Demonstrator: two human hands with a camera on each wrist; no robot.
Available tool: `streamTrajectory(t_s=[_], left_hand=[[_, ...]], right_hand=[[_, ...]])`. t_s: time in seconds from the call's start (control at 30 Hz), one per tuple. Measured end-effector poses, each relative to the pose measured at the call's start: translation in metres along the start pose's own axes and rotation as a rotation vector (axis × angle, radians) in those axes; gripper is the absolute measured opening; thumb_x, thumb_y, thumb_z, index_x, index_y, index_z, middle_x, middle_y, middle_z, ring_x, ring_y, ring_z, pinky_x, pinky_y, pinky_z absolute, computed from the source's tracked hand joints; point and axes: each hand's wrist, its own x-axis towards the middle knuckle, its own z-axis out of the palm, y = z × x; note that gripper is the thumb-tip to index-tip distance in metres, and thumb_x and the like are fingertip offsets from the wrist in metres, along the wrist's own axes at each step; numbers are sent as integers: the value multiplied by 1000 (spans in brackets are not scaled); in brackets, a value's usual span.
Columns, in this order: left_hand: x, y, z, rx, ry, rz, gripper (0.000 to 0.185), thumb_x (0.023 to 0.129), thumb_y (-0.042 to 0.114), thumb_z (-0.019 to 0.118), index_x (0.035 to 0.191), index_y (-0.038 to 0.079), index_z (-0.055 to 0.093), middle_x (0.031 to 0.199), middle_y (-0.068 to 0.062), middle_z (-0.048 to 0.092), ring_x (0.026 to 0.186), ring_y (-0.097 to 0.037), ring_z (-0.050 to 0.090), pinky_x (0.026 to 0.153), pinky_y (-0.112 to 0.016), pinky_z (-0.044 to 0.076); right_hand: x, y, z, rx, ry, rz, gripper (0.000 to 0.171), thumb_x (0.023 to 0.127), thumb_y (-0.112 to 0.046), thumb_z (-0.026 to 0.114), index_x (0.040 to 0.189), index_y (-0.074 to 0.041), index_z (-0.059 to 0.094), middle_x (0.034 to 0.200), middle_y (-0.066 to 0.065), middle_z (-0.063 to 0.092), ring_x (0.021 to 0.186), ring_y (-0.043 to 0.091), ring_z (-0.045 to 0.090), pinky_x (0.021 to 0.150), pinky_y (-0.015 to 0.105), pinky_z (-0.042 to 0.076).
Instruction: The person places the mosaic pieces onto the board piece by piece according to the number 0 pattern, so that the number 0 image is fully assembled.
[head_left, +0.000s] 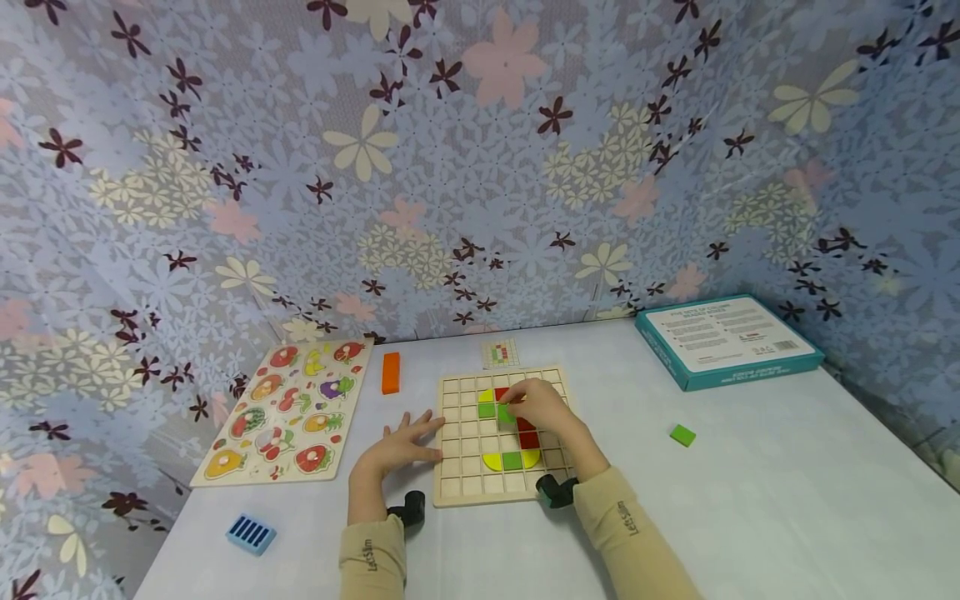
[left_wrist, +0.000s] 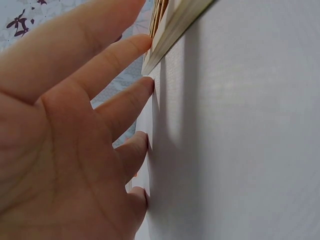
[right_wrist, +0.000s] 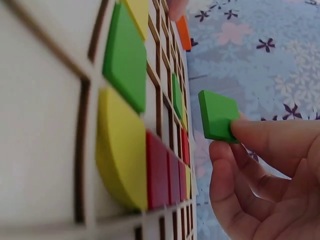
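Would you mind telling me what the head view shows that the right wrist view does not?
Only the head view shows the left hand flat on the table beside the grid board, the fruit puzzle, the teal box and a loose green tile.

Only the right wrist view shows the green square tile pinched clear of the board, not yet in a cell.

Both show the right hand, the board's red, yellow and green pieces, and the orange block.
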Motion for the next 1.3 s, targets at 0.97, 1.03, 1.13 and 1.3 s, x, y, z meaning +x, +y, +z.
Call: streamTrajectory(t_s=[0.97, 1.03, 1.13, 1.3], left_hand=[[2, -5, 1, 6, -4, 7, 64, 79, 22, 70, 137, 16, 46, 152, -9, 23, 141, -35, -4, 109, -57, -12], [2, -5, 1, 4, -3, 7, 64, 79, 22, 70, 137, 16, 46, 152, -9, 23, 141, -35, -4, 109, -57, -12], [2, -5, 1, 2, -4, 4, 64, 79, 22, 70, 138, 16, 46, 152, -8, 23, 141, -35, -4, 109, -57, -13], [2, -5, 1, 3, -3, 5, 64, 79, 22, 70, 138, 17, 46, 152, -8, 23, 141, -34, -4, 109, -57, -13]], right_hand=[[-3, -6, 32, -18, 24, -31, 10, 79, 1, 66, 86, -7, 68, 80, 1, 63, 72, 14, 57, 63, 27, 49], [-3, -6, 32, -34, 17, -15, 11, 80, 1, 65, 87, -7, 69, 82, 2, 63, 73, 15, 57, 63, 27, 49], [-3, -7, 32, -55, 8, 7, 15, 80, 1, 64, 91, -8, 70, 86, 3, 64, 76, 17, 57, 63, 28, 49], [-4, -6, 32, -89, -10, 16, 19, 81, 0, 64, 97, -7, 72, 89, 4, 65, 82, 18, 59, 69, 31, 51]])
